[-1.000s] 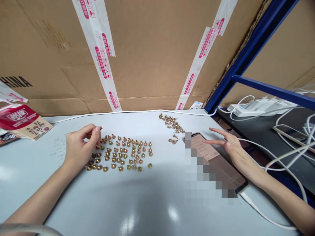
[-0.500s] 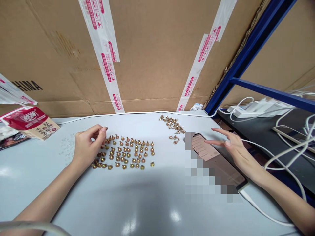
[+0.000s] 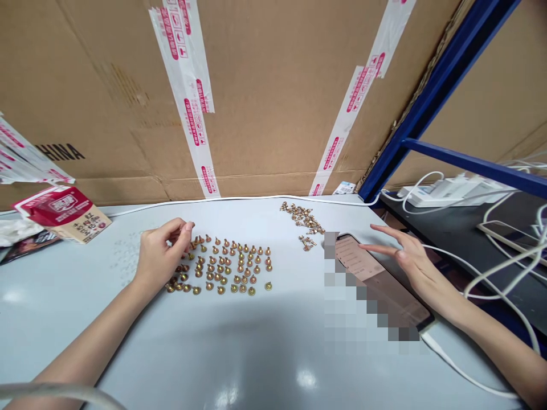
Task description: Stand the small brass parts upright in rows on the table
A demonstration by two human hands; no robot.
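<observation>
Pinching its fingertips together at the upper left edge of the rows, the left hand [image 3: 160,256] hangs just over the brass-coloured flanged fasteners [image 3: 226,267] standing spaced out on the pale table [image 3: 213,353]; whether a fastener sits between the fingers is too small to tell. The right hand [image 3: 412,265] is open, its fingers spread beside the top of a phone [image 3: 359,259], partly pixelated, whose screen shows a list too blurred to read. A loose heap of fasteners [image 3: 302,219] lies beyond the rows, near the phone. Compared with a second ago, the view has drifted slightly, while the hands and rows sit much as they did. On the cardboard carton [image 3: 273,102] behind the table, large black letters read "HINA", and strips of white packing tape [image 3: 188,97] carry red symbols and characters too small to read. The red-and-cream packet [image 3: 64,213] at the table's left edge bears dark characters, but no brand can be made out.
</observation>
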